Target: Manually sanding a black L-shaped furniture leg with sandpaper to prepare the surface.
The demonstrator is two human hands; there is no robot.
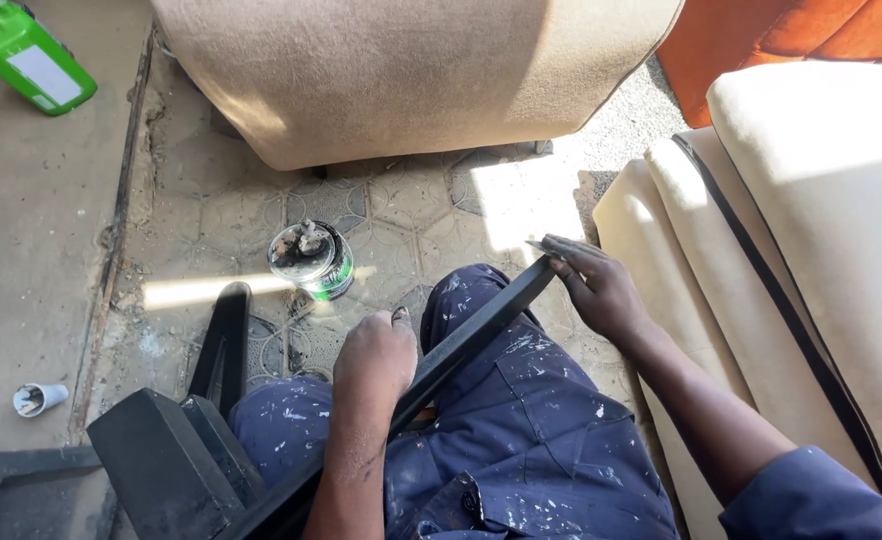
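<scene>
We see left hand clenched on black bar | right hand fingers pressed together at bar's tip, perhaps pinching something small | bar's lower end cut off

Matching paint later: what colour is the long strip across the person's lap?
Black, seen best in the head view: the strip held by both hands.

Harsh daylight falls from the upper right, washing out the cream cushion until its surface loses detail. A blown-out bright patch lies on the patterned floor tiles, and a thin band of light crosses them beside the open tin. The beige cushion above casts soft shade beneath itself. The lap and black wooden strip sit in even shadow. Focus is sharp throughout, with slight wide-angle stretching toward the corners.
</scene>
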